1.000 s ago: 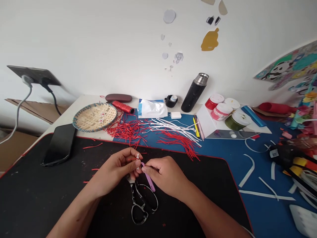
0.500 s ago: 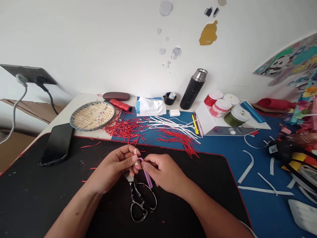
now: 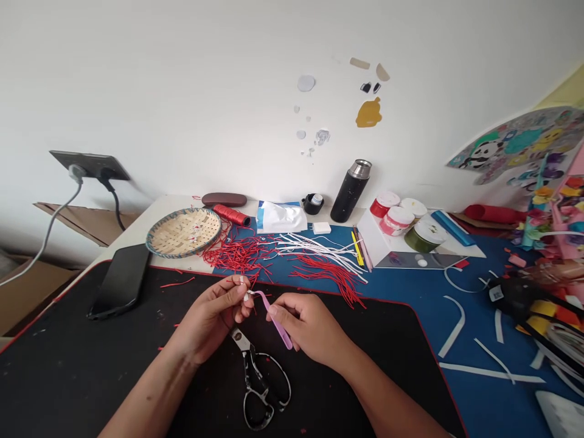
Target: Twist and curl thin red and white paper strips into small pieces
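The slim lilac plastic tool (image 3: 279,327) sits in the right hand's grip (image 3: 306,322), over the flat black mat (image 3: 68,371); behind it lie thin red cords (image 3: 236,252); left of these, the round woven-bamboo basket (image 3: 166,234).

Lower centre of frame: right hand (image 3: 311,325) drawn back from left hand (image 3: 218,316); gap wider than half a second ago. More of purple tool's (image 3: 277,321) curved neck bared between them. White piece (image 3: 247,297) no longer upright. More blade of scissors (image 3: 243,343) exposed. View tipped up; mustard wall patch (image 3: 368,114) sits lower, upper right.
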`<state>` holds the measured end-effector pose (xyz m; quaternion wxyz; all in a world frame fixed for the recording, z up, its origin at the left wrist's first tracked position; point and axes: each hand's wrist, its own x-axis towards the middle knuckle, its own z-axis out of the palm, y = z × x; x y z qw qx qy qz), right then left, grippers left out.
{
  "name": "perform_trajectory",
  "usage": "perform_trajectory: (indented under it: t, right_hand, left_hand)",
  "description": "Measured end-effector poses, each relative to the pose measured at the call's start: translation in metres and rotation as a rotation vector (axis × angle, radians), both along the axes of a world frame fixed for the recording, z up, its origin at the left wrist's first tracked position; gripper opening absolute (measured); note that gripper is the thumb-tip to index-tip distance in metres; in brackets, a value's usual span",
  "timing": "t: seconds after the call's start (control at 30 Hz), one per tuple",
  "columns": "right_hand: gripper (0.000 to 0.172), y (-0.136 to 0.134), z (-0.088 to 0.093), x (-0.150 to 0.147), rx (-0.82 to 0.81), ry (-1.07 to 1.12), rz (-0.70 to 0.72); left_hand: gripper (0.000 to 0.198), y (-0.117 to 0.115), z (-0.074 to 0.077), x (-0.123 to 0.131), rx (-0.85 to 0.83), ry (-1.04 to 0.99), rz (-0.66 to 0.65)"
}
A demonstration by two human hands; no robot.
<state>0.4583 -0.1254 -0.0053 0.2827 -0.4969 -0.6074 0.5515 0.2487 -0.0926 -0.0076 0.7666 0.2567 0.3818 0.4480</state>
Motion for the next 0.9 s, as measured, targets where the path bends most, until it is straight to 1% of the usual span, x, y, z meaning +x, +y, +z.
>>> perform_trajectory:
  t: [0.13, 0.33, 0.5, 0.63, 0.8, 0.9]
  right_hand:
    - [0.026, -0.0007, -0.0006, -0.0013, -0.01, 0.024, 0.004]
    - [0.023, -0.0026, 0.0006, -0.0039, 0.004, 0.042, 0.015]
    - [0.026, -0.0037, 0.0025, -0.0038, 0.011, 0.011, 0.054]
    - [0.026, -0.0044, 0.0025, -0.0062, -0.002, 0.034, 0.086]
    - [0.024, -0.0051, -0.0032, -0.0093, -0.048, 0.096, 0.078]
    - [0.026, -0.0045, -0.0038, -0.0091, -0.019, 0.048, 0.083]
  left_hand:
    - [0.033, 0.0004, -0.0008, 0.0, 0.028, 0.024, -0.008]
    - [0.034, -0.0012, -0.0031, -0.0019, 0.082, 0.086, -0.067]
    - [0.029, -0.0018, -0.0028, -0.002, 0.083, 0.089, -0.117]
    - [0.027, -0.0023, -0.0021, -0.001, 0.078, 0.088, -0.134]
    - [0.029, -0.0032, -0.003, -0.0002, 0.078, 0.105, -0.17]
    - [0.032, -0.003, -0.0026, -0.0008, 0.075, 0.092, -0.156]
